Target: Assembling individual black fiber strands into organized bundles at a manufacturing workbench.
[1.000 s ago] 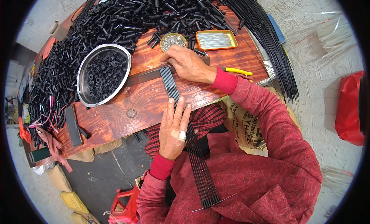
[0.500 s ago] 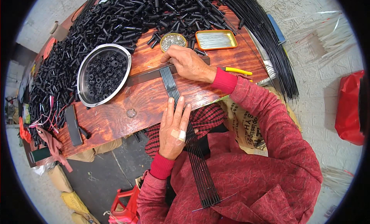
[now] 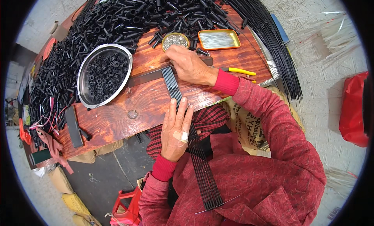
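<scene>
A flat row of several thin black rods (image 3: 203,173) runs from a dark brown bar (image 3: 146,78) on the table down over my lap. My left hand (image 3: 175,136) lies on the rods with its fingers stretched out, at the table's near edge. Over the bar, at the rods' far end, my right hand (image 3: 191,67) is closed in a pinch; what its fingertips hold is too small to make out. A thin wire (image 3: 233,198) crosses the rods' lower end. Just beyond my right hand stands a round tin (image 3: 162,43) of tiny metal pieces.
A rectangular tin (image 3: 220,49) holds thin metal pins. Yellow-handled pliers (image 3: 239,71) lie right of my right hand. A metal bowl (image 3: 80,80) with black rings sits at left. Black tubular parts (image 3: 105,29) heap along the back; long black rods (image 3: 269,39) bundle at far right.
My right hand's fingertips have shifted slightly left along the bar. My left hand and the rods stay where they were.
</scene>
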Demonstrator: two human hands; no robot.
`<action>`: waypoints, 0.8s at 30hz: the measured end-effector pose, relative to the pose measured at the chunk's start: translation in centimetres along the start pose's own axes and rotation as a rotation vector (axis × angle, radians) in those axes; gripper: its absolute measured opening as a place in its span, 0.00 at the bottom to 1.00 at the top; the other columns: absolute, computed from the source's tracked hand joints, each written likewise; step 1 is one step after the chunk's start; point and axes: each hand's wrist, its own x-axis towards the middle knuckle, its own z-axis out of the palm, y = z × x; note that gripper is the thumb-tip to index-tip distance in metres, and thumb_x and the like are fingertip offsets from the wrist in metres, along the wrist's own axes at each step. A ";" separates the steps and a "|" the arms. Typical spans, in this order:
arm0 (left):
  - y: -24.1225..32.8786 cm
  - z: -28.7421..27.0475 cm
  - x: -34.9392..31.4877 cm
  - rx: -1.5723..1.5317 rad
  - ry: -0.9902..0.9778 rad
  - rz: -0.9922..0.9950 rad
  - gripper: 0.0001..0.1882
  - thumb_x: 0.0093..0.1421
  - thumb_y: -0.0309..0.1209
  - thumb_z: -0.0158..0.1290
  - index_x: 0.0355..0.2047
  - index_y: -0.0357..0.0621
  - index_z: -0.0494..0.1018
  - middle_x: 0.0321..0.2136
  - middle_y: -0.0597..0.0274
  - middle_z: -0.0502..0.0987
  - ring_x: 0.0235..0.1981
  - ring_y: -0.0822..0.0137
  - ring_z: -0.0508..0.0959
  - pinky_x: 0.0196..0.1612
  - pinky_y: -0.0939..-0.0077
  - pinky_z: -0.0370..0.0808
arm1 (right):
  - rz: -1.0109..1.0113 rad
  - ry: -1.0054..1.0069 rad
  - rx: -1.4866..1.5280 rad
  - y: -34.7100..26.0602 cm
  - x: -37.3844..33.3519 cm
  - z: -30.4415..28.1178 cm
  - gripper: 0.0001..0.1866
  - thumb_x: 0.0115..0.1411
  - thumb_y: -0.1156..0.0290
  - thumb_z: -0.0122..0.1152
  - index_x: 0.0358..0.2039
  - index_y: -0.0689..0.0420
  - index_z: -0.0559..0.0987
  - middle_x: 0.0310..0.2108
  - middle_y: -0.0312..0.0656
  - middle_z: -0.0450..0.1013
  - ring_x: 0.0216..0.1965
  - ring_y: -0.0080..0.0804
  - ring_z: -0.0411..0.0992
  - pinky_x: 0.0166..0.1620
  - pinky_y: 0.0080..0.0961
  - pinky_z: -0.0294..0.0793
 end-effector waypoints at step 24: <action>0.3 0.6 -0.3 0.050 0.125 0.106 0.36 0.57 0.34 0.51 0.67 0.47 0.59 0.70 0.55 0.53 0.70 0.44 0.52 0.66 0.45 0.56 | -0.419 -0.555 0.005 -15.7 -12.4 -4.3 0.18 0.49 0.71 0.63 0.43 0.52 0.77 0.43 0.35 0.69 0.44 0.35 0.68 0.34 0.30 0.75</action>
